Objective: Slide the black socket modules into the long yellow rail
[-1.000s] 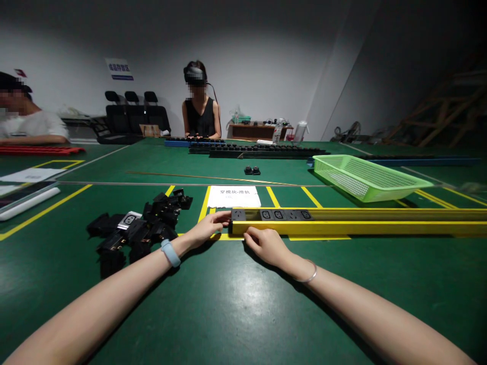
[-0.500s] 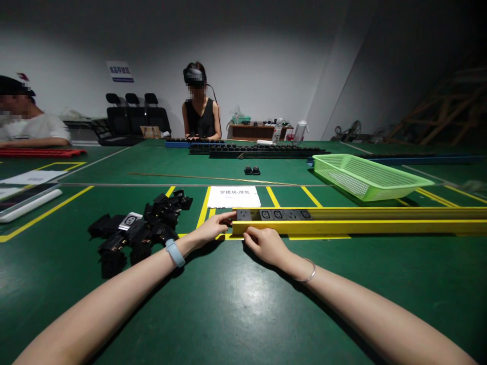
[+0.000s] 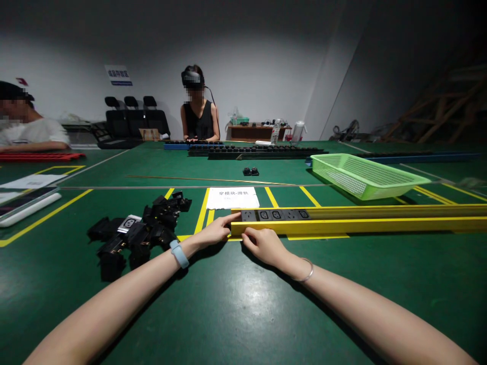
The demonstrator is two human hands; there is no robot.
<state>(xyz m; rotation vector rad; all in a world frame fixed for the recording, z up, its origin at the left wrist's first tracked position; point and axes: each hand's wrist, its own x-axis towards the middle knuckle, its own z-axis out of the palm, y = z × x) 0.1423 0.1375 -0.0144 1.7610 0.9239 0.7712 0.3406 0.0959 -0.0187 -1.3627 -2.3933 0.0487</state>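
Note:
A long yellow channel rail (image 3: 353,225) lies across the table, with several black socket modules (image 3: 276,215) seated in a row inside it. My left hand (image 3: 213,231) is at the rail's left end. Its index finger stretches into the channel against the leftmost module (image 3: 249,215), while the other fingers bend below. My right hand (image 3: 265,245) is closed, with curled fingers at the rail's front wall near that end; the fingertips are partly hidden. Left of my left hand lies a loose heap of black socket modules (image 3: 142,230), one face up showing its outlet.
A light green basket (image 3: 365,175) stands behind the rail. A white paper label (image 3: 233,197) lies behind the rail's left end. Two small black parts (image 3: 250,172) and a thin rod (image 3: 205,180) lie farther back. Two people (image 3: 200,116) sit at the far side and far left.
My left index finger has moved right, into the channel. The leftmost module has slid right, closing most of the gap to the others. My right hand stays in place against the rail.

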